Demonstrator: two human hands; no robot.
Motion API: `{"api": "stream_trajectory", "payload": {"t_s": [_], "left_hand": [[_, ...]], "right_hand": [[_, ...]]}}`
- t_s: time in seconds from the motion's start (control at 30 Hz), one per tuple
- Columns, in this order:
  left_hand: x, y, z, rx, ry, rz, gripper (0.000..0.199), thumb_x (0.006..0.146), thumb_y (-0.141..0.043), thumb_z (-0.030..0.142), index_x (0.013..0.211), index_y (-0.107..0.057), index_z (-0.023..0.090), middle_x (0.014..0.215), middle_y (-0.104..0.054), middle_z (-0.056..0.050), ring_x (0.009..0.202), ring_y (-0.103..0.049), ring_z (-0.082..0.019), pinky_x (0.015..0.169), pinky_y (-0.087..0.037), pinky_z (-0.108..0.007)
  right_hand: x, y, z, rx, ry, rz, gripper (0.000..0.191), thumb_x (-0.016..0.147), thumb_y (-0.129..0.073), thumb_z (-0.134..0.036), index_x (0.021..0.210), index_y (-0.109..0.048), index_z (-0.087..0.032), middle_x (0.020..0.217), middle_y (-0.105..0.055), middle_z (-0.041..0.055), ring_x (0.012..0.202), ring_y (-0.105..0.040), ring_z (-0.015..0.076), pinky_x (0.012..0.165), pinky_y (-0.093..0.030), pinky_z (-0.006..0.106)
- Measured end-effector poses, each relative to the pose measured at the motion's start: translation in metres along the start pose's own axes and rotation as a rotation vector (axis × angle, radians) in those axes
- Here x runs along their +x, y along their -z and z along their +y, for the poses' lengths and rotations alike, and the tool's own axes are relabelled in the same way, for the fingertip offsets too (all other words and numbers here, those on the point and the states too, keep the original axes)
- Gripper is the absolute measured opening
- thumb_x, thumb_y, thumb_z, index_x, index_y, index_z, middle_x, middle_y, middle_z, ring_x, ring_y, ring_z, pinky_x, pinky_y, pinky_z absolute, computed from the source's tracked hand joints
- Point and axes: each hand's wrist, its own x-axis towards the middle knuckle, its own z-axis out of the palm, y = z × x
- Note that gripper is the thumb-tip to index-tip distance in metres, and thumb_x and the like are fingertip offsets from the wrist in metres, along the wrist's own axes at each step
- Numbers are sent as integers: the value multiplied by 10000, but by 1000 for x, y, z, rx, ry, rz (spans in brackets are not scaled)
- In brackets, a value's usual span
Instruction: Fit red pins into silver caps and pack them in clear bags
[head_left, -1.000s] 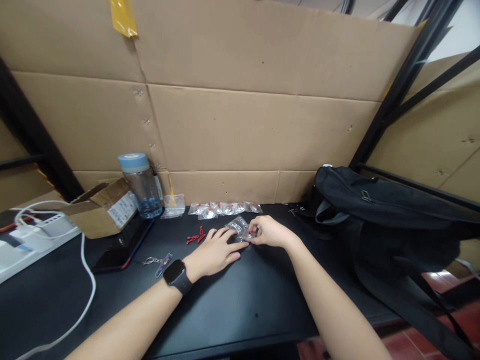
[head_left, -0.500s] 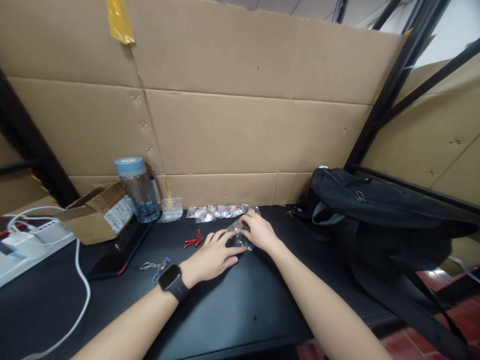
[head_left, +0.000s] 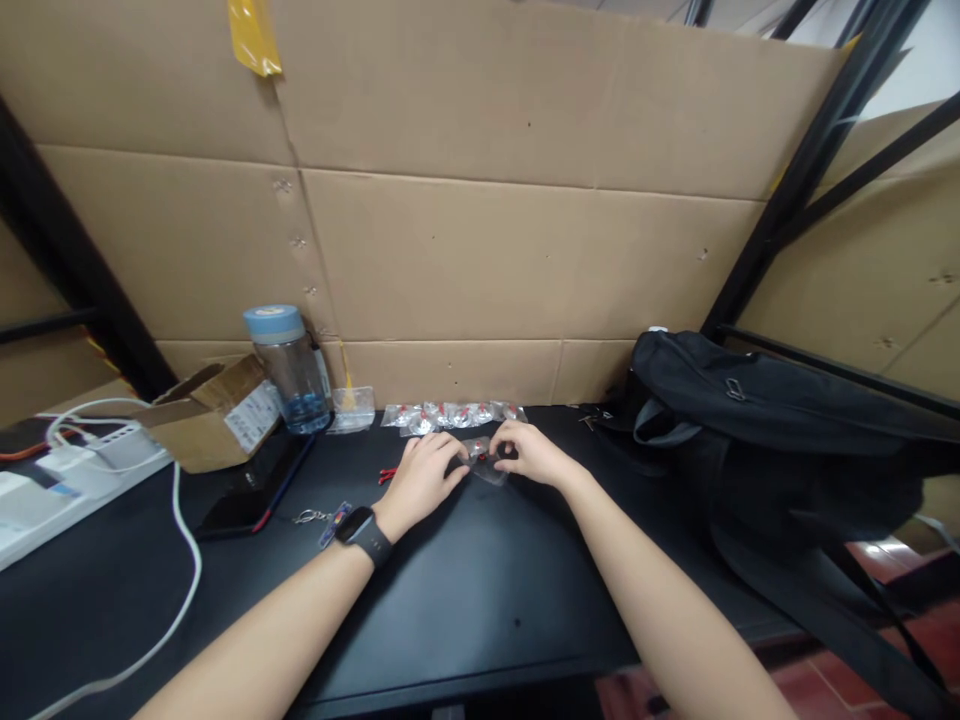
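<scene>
A small clear plastic bag [head_left: 491, 474] with something red inside is between my two hands, low over the black tabletop. My left hand [head_left: 429, 478], below a black watch, has thumb and fingers closed on the bag's left edge. On the opposite side, my right hand [head_left: 531, 455] pinches the bag's right edge. Behind them lies a row of several similar clear packets [head_left: 454, 414] with silvery and red contents. Red cord pieces [head_left: 387, 476] lie just left of my left hand, partly hidden by it. A keychain [head_left: 334, 523] rests near my left wrist.
At left stand a blue-lidded bottle [head_left: 289, 375], an open cardboard box [head_left: 202, 430] and a white power strip [head_left: 97, 485] with cables. A dark flat device [head_left: 244, 505] lies before the box. A black bag [head_left: 780, 420] fills the right side. Cardboard [head_left: 450, 250] walls the back.
My left hand has gone from lying spread over the bag to a curled grip at its edge. My right hand has shifted to the bag's right side. The view has turned slightly.
</scene>
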Motion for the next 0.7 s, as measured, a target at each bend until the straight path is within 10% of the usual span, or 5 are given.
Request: {"api": "stream_trajectory", "payload": {"t_s": [0.4,0.53,0.7], "left_hand": [[2,9,-6,-369,370,13,125,813,-613,250,936,-612,225,828,-752,23,578,-610,-134,663,-437,-248],[0,5,-4,-307,330,36,392,794,-578,153,1169,-503,236,729,-720,56,642,-653,-155,736,-438,-254],[-3,0,-3,-40,213,-79,339,861,-533,176,1155,-648,298,847,-716,0,909,-658,-215,872,-395,-338]], "right_hand": [[2,-12,-4,299,-245,74,167,818,-655,-204,984,-650,-182,720,-709,6,625,-635,136,625,-464,227],[1,-17,-5,313,-239,36,492,786,-647,-149,1258,-522,-210,720,-715,-26,592,-629,129,615,-468,218],[0,-13,-14,20,-171,-61,328,820,-575,-113,1083,-736,-226,785,-682,5,691,-618,130,698,-464,236]]}}
